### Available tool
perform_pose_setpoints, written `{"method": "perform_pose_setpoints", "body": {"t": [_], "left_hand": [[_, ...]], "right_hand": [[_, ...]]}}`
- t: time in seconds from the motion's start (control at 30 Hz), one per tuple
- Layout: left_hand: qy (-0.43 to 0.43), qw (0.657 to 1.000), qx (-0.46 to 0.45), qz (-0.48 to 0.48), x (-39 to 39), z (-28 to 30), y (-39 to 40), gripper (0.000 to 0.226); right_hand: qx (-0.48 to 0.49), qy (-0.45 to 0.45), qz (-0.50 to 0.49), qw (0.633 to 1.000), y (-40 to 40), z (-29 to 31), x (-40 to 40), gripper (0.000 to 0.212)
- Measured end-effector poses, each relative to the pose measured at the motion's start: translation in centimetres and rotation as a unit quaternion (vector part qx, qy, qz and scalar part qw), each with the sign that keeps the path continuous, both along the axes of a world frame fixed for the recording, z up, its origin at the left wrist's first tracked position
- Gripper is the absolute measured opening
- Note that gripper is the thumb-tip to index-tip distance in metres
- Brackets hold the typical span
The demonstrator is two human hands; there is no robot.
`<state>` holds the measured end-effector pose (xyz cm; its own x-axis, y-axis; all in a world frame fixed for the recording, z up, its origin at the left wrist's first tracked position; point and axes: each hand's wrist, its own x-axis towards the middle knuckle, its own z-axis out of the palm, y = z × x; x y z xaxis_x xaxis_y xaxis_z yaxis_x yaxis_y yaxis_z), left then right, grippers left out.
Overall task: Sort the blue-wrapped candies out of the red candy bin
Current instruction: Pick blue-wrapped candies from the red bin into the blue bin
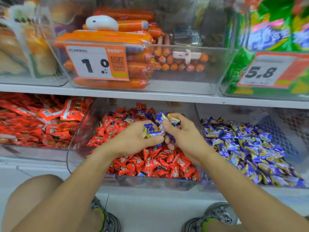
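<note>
- Both hands over the middle of the red candy bin (78,131), close together, thumbs nearly touching.
- Left hand (133,139): fingers curled round a small clutch of blue-wrapped candies (150,130), thumb pressed along the lower edge of the clutch.
- Right hand (182,133): fingers curled, gripping more blue-and-gold wrappers (168,118) that stick up above the knuckles.
- Red candy bin: clear plastic, on the lower shelf, heaped with red-wrapped candies (155,163); a few blue wrappers mixed in near the back of the heap.
- Blue candy bin (284,124): just right of the red one, filled with blue-and-gold wrapped candies (242,144).
- Left neighbour: bin of red flat packets (41,123).
- Upper shelf (117,93): clear bin of orange sausages (108,36), price tag (97,62) reading 1.0 on the front; green packets (275,30) at right with tag 5.8.
- Bottom edge: bare knee, grey shoes on pale floor.
</note>
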<state>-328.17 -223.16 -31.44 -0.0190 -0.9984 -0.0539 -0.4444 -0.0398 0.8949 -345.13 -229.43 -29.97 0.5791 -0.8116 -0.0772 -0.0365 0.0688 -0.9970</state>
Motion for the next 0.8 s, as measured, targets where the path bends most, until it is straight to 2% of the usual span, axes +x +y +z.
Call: {"method": "perform_pose_setpoints", "body": {"t": [0.07, 0.17, 0.23, 0.33, 0.4, 0.47, 0.63, 0.7, 0.8], "left_hand": [[0.022, 1.0, 0.005, -0.01, -0.6, 0.2, 0.4, 0.022], [0.034, 0.998, -0.002, 0.049, -1.3, 0.5, 1.0, 0.015], [0.023, 0.996, -0.006, 0.088, -1.4, 0.4, 1.3, 0.024], [0.012, 0.987, -0.023, 0.156, -1.7, 0.9, 1.3, 0.036], [0.037, 0.982, -0.038, 0.179, -2.7, 1.7, 1.1, 0.041], [0.04, 0.984, -0.047, 0.165, -4.5, 2.9, 0.5, 0.037], [0.016, 0.999, -0.045, 0.02, -10.8, 5.1, -3.3, 0.01], [-0.034, 0.998, -0.053, -0.016, -13.2, 5.1, -5.5, 0.009], [-0.138, 0.988, -0.065, -0.033, -16.3, 4.6, -8.6, 0.015]], "right_hand": [[0.018, -0.013, -0.003, 1.0, 0.2, 0.7, -0.7, 0.009], [-0.024, 0.018, -0.004, 1.0, -0.2, 1.4, -1.9, 0.014], [-0.045, 0.041, -0.005, 0.998, -0.5, 1.6, -2.6, 0.016], [-0.041, 0.02, -0.013, 0.999, -0.6, 2.1, -4.0, 0.016], [-0.049, 0.018, -0.013, 0.999, -0.7, 2.5, -4.9, 0.012], [-0.061, 0.016, -0.011, 0.998, -1.0, 2.7, -6.5, 0.011], [-0.09, 0.01, -0.036, 0.995, -3.4, 2.4, -12.4, 0.015], [-0.099, 0.015, -0.086, 0.991, -5.1, 1.9, -14.8, 0.014], [-0.158, 0.075, -0.147, 0.974, -7.3, 0.4, -17.9, 0.008]]}}
